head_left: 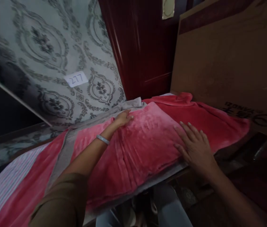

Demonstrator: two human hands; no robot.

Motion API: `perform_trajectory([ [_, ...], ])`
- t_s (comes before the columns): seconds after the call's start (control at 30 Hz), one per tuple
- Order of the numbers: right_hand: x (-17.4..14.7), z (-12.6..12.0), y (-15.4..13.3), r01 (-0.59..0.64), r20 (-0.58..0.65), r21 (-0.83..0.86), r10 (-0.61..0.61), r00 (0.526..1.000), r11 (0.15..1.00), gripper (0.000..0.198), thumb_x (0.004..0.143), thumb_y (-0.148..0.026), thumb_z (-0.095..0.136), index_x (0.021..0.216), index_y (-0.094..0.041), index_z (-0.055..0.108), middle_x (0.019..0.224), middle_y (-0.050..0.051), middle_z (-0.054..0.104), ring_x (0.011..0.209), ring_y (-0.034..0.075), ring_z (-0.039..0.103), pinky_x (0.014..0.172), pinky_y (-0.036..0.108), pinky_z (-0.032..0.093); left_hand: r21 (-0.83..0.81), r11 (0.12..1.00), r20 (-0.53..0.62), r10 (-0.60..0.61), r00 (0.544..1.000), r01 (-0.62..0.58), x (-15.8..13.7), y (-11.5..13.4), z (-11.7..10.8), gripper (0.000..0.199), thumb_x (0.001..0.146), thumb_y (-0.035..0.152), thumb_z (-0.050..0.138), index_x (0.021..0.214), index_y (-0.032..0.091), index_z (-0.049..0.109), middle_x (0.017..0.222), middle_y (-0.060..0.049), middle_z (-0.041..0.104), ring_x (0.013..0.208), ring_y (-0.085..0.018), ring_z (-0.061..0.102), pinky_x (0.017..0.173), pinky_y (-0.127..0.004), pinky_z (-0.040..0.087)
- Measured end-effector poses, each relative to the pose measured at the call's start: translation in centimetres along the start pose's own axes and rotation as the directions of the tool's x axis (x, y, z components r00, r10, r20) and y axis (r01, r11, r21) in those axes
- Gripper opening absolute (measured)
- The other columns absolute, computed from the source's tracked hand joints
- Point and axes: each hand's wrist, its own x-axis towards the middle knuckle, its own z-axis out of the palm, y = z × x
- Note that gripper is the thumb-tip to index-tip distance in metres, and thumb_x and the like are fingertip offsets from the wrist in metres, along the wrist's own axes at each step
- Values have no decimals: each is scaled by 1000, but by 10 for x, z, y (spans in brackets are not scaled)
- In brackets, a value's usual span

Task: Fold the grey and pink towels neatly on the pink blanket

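Observation:
A pink-red plush garment (147,142) lies flat in front of me, with soft folds down its middle. My left hand (123,119), a pale bangle (103,139) on its wrist, rests at the garment's far edge, fingers partly apart. Over the near right side of the plush, my right hand (196,148) is spread with the palm down; nothing shows in its grip. Beyond it, a darker red plush piece (194,118) stretches to the right. Grey cloth (61,157) shows under and beside the pink garment.
A large cardboard box (225,66) stands at the right, next to a dark red glossy door (145,47). Patterned wallpaper (81,41) bears a paper label (76,78) reading 277. Striped cloth (21,173) lies at the left. A dark panel (3,104) borders the left side.

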Motion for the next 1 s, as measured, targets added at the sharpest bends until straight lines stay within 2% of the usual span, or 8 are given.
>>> perform_trajectory([
  [0.13, -15, 39, 9, 15, 91, -60, -9, 996, 998, 46, 96, -41, 45, 138, -28, 59, 146, 10, 55, 138, 34, 44, 108, 64, 35, 91, 996, -23, -21, 1000, 23, -57, -23, -18, 49, 89, 30, 59, 135, 15, 57, 141, -12, 59, 134, -26, 51, 114, -36, 36],
  [0.23, -21, 38, 8, -18, 40, -31, 20, 999, 999, 43, 97, -40, 43, 128, -22, 67, 138, 13, 61, 134, 36, 48, 107, 64, 37, 124, 992, -47, -23, 999, 28, -96, -36, -19, 44, 90, 27, 56, 132, 15, 60, 139, -14, 60, 134, -27, 50, 114, -38, 36],
  [0.37, -25, 18, -50, 30, -53, 219, -18, 998, 975, 38, 99, -34, 42, 120, -19, 69, 122, 14, 68, 118, 28, 60, 102, 49, 48, 138, 989, -51, 50, 997, -42, -138, -39, -7, 35, 88, 17, 50, 117, 15, 69, 115, -15, 69, 113, -27, 62, 103, -40, 47],
  [0.47, -33, 10, -113, 192, -21, 425, -202, 979, 885, 32, 99, -27, 45, 119, -20, 68, 115, 11, 69, 107, 22, 64, 93, 37, 52, 142, 973, 13, 185, 983, -185, -162, -31, 5, 38, 85, 8, 45, 110, 16, 72, 113, -13, 69, 108, -24, 62, 98, -37, 49],
  [0.53, -39, 9, -146, 262, 34, 471, -315, 949, 842, 29, 97, -22, 49, 119, -20, 68, 113, 10, 68, 103, 21, 63, 89, 36, 52, 143, 948, 49, 279, 959, -283, -173, -25, 11, 40, 82, 4, 46, 108, 17, 73, 121, -12, 67, 114, -24, 60, 102, -38, 47],
  [0.63, -43, 11, -172, 294, 106, 430, -371, 923, 854, 28, 94, -18, 53, 117, -22, 68, 106, 9, 68, 95, 22, 62, 82, 35, 48, 189, 916, 92, 342, 935, -354, -180, -17, 13, 33, 84, 5, 48, 101, 18, 73, 130, -10, 63, 119, -23, 58, 106, -39, 43],
  [0.8, -46, 13, -178, 302, 133, 368, -371, 919, 879, 20, 94, -18, 55, 106, -23, 71, 95, 7, 67, 90, 22, 59, 79, 35, 40, 270, 909, 74, 310, 948, -319, -177, -7, 12, 26, 90, 8, 46, 92, 17, 70, 119, -11, 68, 109, -22, 60, 98, -36, 46],
  [1.0, -47, 8, -184, 218, 146, 330, -278, 949, 918, 19, 96, -20, 52, 99, -20, 71, 94, 8, 67, 89, 22, 60, 81, 36, 45, 351, 873, 122, 317, 941, -340, -180, 0, 35, 24, 94, 15, 47, 90, 17, 70, 102, -11, 69, 98, -24, 60, 92, -39, 47],
])
